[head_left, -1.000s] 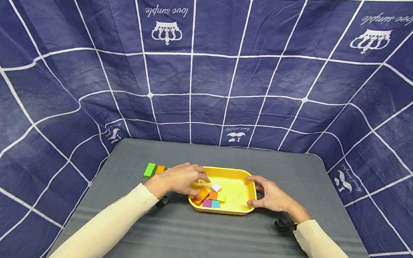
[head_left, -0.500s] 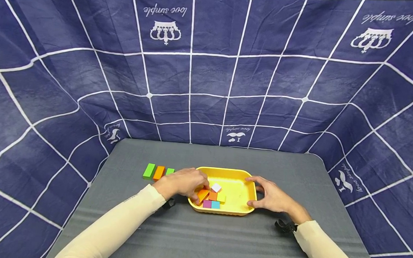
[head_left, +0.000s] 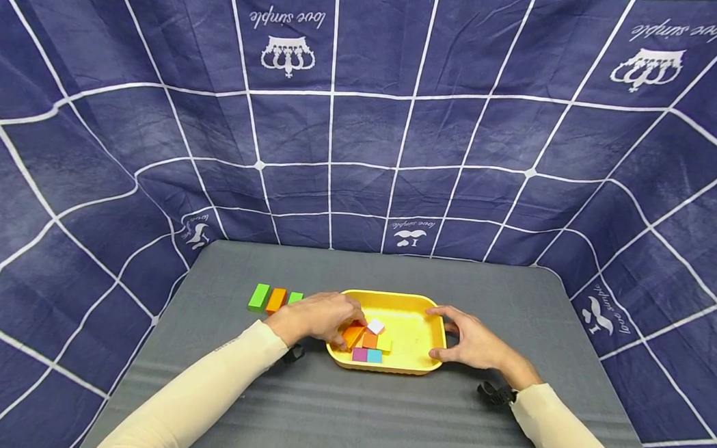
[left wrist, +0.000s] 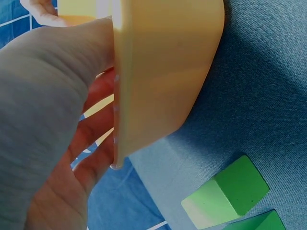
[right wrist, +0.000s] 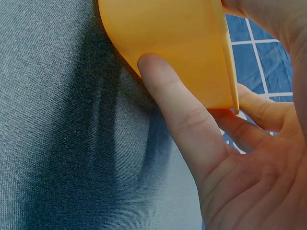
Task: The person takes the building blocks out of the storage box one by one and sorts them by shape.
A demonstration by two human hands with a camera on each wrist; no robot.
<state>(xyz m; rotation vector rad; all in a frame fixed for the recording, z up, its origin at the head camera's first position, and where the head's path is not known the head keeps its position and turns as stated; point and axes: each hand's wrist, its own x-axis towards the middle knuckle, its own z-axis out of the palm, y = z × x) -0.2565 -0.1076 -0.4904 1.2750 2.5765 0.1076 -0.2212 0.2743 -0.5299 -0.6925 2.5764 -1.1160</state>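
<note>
A yellow tray (head_left: 416, 327) sits on the grey table and holds several small coloured blocks at its left end. My left hand (head_left: 318, 317) reaches over the left rim, thumb and fingers around an orange block (head_left: 352, 336); its fingertips are partly hidden. Close by lie a white block (head_left: 375, 326), a darker orange one (head_left: 370, 340), a yellow one (head_left: 384, 345), a purple one (head_left: 359, 354) and a blue one (head_left: 374, 355). At the right end, my right hand (head_left: 475, 337) grips the tray, its thumb (right wrist: 163, 81) against the outer wall in the right wrist view.
Left of the tray, a green block (head_left: 259, 297), an orange block (head_left: 276, 301) and another green block (head_left: 295, 297) stand in a row on the table (head_left: 383, 417). Blue gridded cloth (head_left: 364, 135) hangs behind and at both sides.
My left hand has moved slightly right and its fingers have closed in on the orange block, which has shifted a little. The right hand stays on the tray.
</note>
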